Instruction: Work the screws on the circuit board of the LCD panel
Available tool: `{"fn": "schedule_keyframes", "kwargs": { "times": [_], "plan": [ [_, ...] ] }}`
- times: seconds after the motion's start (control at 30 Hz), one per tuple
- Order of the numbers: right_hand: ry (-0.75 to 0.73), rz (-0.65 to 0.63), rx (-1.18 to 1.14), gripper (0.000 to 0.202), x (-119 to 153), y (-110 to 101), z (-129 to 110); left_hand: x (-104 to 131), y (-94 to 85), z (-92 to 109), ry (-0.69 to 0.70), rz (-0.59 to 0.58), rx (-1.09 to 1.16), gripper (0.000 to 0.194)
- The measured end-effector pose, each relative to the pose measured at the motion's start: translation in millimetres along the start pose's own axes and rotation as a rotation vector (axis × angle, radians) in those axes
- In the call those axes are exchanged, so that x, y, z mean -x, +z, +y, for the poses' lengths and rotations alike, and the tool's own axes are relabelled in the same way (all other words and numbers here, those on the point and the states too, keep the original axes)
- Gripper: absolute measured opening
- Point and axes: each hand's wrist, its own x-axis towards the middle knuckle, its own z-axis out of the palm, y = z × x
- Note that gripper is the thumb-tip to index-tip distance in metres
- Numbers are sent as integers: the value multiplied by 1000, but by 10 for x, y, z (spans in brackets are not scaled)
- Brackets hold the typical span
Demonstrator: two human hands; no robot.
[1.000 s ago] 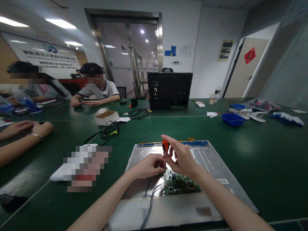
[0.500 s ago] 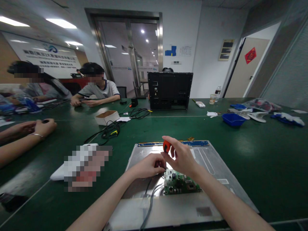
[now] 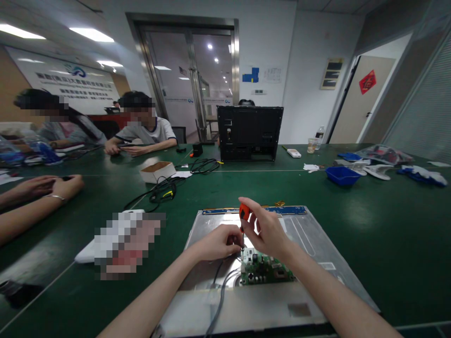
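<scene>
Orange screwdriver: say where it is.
In the head view, right of centre, the orange screwdriver stands upright in the right hand, beside the left hand, near the green circuit board.

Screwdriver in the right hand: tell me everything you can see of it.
The screwdriver has a red-orange handle with black markings, seemingly plastic, and a thin, metal-looking shaft. It stands nearly upright, handle up, held in the right hand's grip. Its lower end is by the far left corner of the green circuit board, next to the left hand's grip; actual contact with either is unclear.
</scene>
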Motion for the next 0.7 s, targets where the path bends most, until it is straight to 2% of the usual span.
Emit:
{"fn": "schedule_keyframes", "kwargs": {
  "times": [0.37,0.7],
  "plan": [
    [-32,31,72,38,-11,24,25,3,-9,66,9,18,-20,7],
    [-38,-7,8,51,-22,-21,-26,-6,3,8,4,11,-16,12]
  ]
}}
